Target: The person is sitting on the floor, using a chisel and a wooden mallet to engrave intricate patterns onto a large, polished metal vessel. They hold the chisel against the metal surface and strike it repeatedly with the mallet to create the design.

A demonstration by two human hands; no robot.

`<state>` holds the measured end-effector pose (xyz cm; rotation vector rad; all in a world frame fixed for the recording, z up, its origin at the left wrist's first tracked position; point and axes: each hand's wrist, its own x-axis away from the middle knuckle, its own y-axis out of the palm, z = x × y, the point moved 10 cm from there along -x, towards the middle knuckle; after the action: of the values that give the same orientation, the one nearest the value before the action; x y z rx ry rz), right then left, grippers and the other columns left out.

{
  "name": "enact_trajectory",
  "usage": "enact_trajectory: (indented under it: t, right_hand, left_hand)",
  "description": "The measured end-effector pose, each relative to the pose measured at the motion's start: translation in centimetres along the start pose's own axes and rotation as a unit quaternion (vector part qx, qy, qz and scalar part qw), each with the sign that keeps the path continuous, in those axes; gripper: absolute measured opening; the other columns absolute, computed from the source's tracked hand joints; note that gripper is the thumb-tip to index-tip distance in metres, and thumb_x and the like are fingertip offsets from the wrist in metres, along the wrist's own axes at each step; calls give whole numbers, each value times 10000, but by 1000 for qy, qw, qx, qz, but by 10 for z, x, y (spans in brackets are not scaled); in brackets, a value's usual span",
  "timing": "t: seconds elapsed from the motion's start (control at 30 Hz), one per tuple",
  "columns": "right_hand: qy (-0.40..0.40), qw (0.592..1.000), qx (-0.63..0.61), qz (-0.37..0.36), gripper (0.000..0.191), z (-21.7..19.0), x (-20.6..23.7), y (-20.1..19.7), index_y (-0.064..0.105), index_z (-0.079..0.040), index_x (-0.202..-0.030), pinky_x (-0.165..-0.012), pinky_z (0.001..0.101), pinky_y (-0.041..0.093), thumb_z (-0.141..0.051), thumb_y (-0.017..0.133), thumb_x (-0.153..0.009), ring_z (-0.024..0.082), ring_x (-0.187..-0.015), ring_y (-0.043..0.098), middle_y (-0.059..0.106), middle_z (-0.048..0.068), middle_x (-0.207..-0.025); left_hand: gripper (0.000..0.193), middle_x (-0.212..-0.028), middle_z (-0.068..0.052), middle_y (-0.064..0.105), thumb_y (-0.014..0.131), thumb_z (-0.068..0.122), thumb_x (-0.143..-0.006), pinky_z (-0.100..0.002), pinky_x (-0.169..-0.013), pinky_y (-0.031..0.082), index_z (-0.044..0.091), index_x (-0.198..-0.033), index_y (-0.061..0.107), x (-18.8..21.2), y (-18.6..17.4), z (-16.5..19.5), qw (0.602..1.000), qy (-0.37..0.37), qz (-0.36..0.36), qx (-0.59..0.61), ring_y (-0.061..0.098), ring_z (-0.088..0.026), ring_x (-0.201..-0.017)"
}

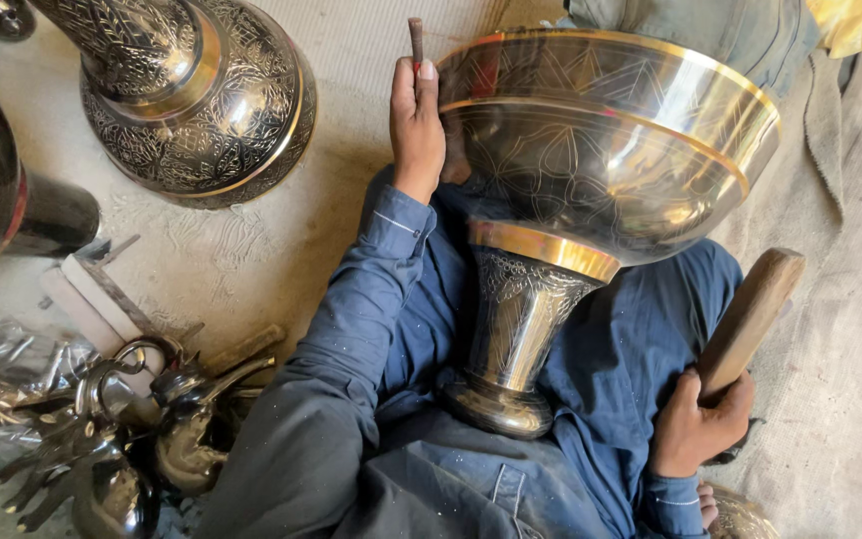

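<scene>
A thin dark metal chisel [415, 40] is gripped by the left hand [417, 125] against the engraved brass pedestal bowl [601, 150]; a wooden mallet [747, 321] is clenched by the right hand [695, 424].

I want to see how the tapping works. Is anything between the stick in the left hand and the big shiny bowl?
Nothing visible. The left hand holds the thin stick right beside the bowl, at its rim. The right hand holds a wooden mallet lower down, apart from the bowl.
</scene>
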<state>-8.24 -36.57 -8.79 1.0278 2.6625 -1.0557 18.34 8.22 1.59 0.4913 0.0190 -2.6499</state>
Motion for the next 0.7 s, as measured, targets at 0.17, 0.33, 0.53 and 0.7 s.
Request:
enact_trajectory:
  t: [0.17, 0.33, 0.53, 0.7]
  right_hand:
    - [-37, 998, -41, -3, 285, -5, -1, 3, 617, 86, -1232, -905, 329, 505, 9, 658, -961, 181, -972, 618, 656, 122, -1050]
    - [-9, 993, -113, -31, 322, 1, -4, 8, 604, 81, -1290, -849, 280, 478, -22, 676, -993, 122, -936, 582, 643, 71, -1073]
    - [86, 978, -139, -129, 170, 5, -20, 13, 631, 60, -1115, -723, 266, 433, -35, 717, -1003, 90, -802, 543, 643, 55, -923]
    - [136, 955, -211, -155, 230, -32, -22, -5, 621, 32, -1170, -757, 273, 489, -3, 730, -971, 137, -827, 628, 683, 83, -966]
  left_hand:
    - [291, -913, -28, 527, 464, 296, -1144, -295, -823, 459, 34, -1104, 585, 4, -9, 6, 997, 66, 20, -36, 486, -130, -876]
    - [268, -1125, -65, 639, 484, 236, -1131, -284, -914, 458, -4, -1184, 591, 40, -20, 9, 997, 66, 32, 15, 525, -144, -996]
    - [145, -1154, -87, 686, 631, 138, -1077, -326, -1016, 518, 1, -1106, 668, 122, -25, 58, 987, 147, -32, -57, 645, -142, -1139]
    - [168, -941, -30, 738, 710, 112, -991, -271, -778, 564, 7, -1122, 715, 158, 4, 41, 968, -39, -246, 10, 674, -92, -849]
